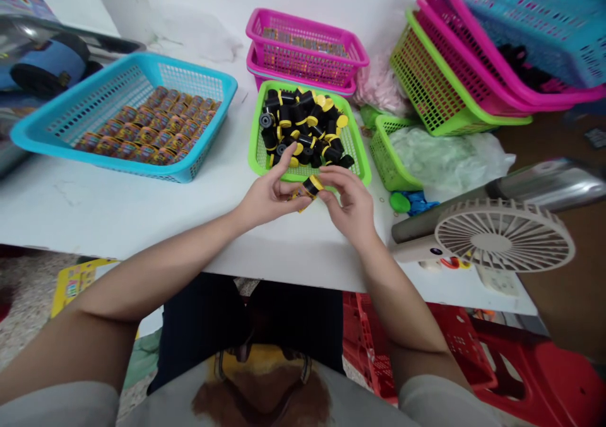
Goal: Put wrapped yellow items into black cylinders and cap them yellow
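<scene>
Between my two hands is a small black cylinder with a yellow end (312, 186), tilted, with a colourful printed label partly showing on its lower part. My left hand (266, 198) holds the labelled part between thumb and fingers, its index finger raised. My right hand (349, 204) pinches the yellow end with thumb and fingertips. Just behind the hands stands a green basket (362, 155) with a loose heap of black and yellow cylinders (303, 124). To the left, a blue basket (173, 170) holds rows of small pieces with printed labels (154, 130).
Pink baskets (307, 73) with more labelled pieces stand at the back. Stacked baskets (426, 79) lean at the right, above a small green basket (386, 149) with clear plastic bags (445, 158). A white fan (497, 240) juts over the table's right side, near a metal cylinder (553, 184).
</scene>
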